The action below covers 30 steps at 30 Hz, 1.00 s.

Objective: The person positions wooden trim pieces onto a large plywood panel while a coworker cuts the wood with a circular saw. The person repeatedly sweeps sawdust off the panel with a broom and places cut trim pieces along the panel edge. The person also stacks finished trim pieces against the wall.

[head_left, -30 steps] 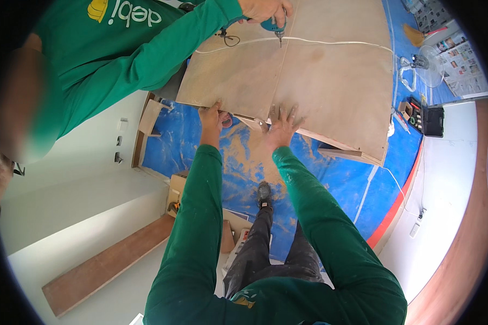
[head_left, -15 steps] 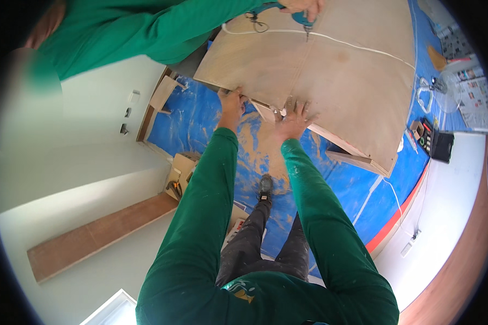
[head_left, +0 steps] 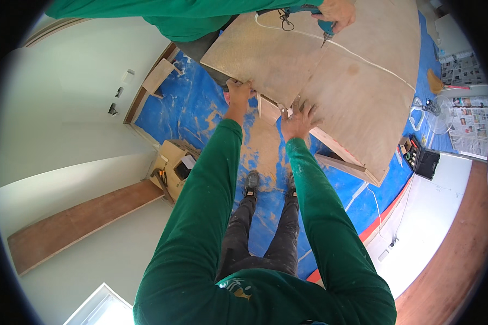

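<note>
A wide plywood panel [head_left: 358, 103] lies on top of a wooden frame [head_left: 339, 146], dusty and marked along a seam. At its near left edge my left hand [head_left: 238, 98] is closed round the rim, some fingers hidden under it. To the right, my right hand [head_left: 298, 122] rests on the panel by the near edge, fingers spread. Something small and white shows beside its thumb. Across the panel, a co-worker's hand [head_left: 339, 13] grips a teal power drill [head_left: 325, 27], its bit pointing down at the seam.
A white cord [head_left: 358, 55] runs across the panel. Blue sheeting [head_left: 195, 116] strewn with sawdust covers the floor. A cardboard box [head_left: 171, 160] stands left, a fan [head_left: 440, 114] and an open black tool case [head_left: 425, 162] right. A small wooden piece [head_left: 160, 76] leans near the left wall.
My view has shifted, and my second foot now shows beside the first. The co-worker's drill remains over the seam. Both my hands keep their places at the panel's near edge.
</note>
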Each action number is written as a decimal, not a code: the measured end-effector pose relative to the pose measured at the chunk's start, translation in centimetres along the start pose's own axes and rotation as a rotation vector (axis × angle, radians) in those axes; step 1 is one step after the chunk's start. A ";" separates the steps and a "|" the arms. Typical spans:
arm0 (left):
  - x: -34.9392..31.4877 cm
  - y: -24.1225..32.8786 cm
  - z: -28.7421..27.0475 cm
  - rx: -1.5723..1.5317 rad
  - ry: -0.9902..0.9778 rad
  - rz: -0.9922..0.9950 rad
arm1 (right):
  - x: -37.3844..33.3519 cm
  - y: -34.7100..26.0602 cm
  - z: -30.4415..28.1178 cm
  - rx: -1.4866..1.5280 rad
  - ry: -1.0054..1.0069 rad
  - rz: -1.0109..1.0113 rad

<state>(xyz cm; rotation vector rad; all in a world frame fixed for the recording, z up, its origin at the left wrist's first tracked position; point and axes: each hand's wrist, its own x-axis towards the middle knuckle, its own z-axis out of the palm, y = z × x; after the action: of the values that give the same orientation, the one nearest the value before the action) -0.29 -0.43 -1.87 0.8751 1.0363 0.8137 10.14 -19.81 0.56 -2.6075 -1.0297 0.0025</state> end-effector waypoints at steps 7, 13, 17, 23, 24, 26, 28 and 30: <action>-1.0 1.3 1.4 -0.060 0.234 0.026 | 0.5 -0.7 -0.7 -0.009 -0.054 0.051; -1.1 2.0 1.2 -0.086 0.090 0.000 | 0.8 -0.8 -0.7 -0.043 -0.092 0.070; -0.9 1.4 1.2 -0.050 0.093 0.012 | 0.9 -0.9 -0.9 -0.050 -0.039 0.046; -0.9 1.0 0.7 -0.023 0.093 0.010 | 0.9 -1.4 -1.6 -0.006 -0.076 0.074; -0.9 0.9 0.6 -0.030 0.039 0.029 | 0.9 -1.4 -1.6 0.001 -0.089 0.080; -0.8 0.8 0.4 0.019 0.009 0.025 | 1.0 -1.4 -1.8 0.018 -0.104 0.087; -0.6 0.8 0.3 0.040 -0.003 -0.010 | 1.0 -1.3 -1.9 0.026 -0.126 0.105; -0.5 0.8 0.2 0.034 -0.014 -0.020 | 1.0 -1.3 -2.0 0.062 -0.100 0.101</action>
<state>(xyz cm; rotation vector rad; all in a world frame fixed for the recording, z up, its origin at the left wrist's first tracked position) -0.32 -0.59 -0.93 0.8972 1.0476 0.7738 10.30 -18.90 2.97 -2.6225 -0.9137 0.1886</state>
